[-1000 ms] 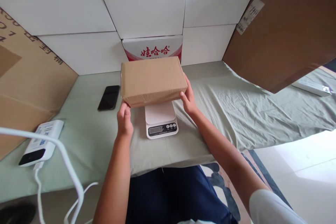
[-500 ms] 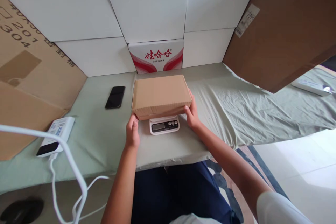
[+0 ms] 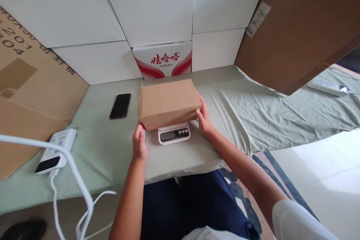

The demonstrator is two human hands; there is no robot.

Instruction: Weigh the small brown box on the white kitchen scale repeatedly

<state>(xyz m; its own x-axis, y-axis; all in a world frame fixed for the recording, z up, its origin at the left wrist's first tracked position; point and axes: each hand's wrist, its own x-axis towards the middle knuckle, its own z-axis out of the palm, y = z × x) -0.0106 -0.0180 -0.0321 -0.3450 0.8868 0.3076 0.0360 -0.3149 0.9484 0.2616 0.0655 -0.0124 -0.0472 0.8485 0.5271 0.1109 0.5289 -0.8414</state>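
A closed brown cardboard box (image 3: 168,101) lies over a white digital kitchen scale (image 3: 174,134), hiding the scale's platform; only its front panel with a grey display and several buttons shows. My left hand (image 3: 139,142) grips the box's front left corner, thumb outside and the other fingers partly hidden beneath it. On the opposite side my right hand (image 3: 204,118) holds the right end, with the thumb on the front face and the fingers along the side. Whether the box rests fully on the scale I cannot tell.
A black phone (image 3: 120,105) lies left of the box. Farther left is a white power bank (image 3: 57,150) with a white cable (image 3: 75,174). White cartons (image 3: 149,7) form a wall behind; large brown cardboard panels (image 3: 292,30) flank the cloth-covered table (image 3: 222,108).
The camera view has shifted slightly, so the scene sits a little farther left. Both hands keep their hold on the cardboard box over the scale.
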